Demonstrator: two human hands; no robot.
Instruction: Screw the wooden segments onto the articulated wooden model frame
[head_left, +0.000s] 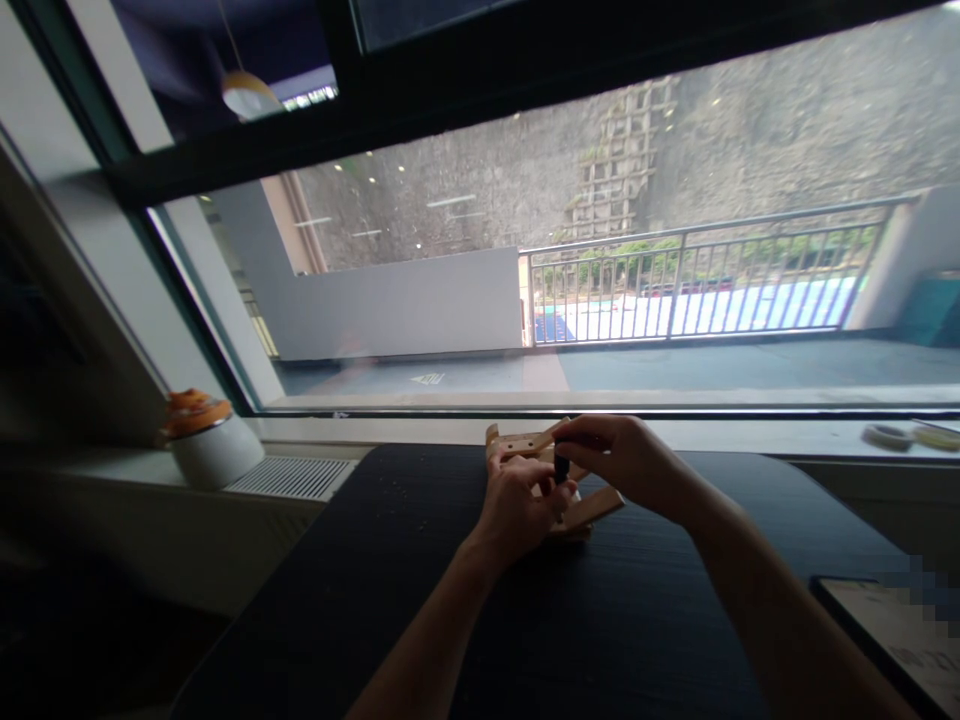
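Note:
A small assembly of pale wooden strips (598, 508) sits on the dark table (390, 560), with round holes in one strip. My left hand (517, 508) is closed around its near left part. Above it, my right hand (622, 458) pinches the top of a short black-handled tool that looks like a screwdriver (562, 464). The tool stands nearly upright against the wood, close to my left fingertips. Its tip is hidden behind my left hand.
A flat dark-edged device or board (892, 630) lies at the table's right side. On the sill are a white pot with an orange top (214, 450) and a roll of tape (886, 436). A vent grille (300, 476) and the window frame (525, 412) border the table.

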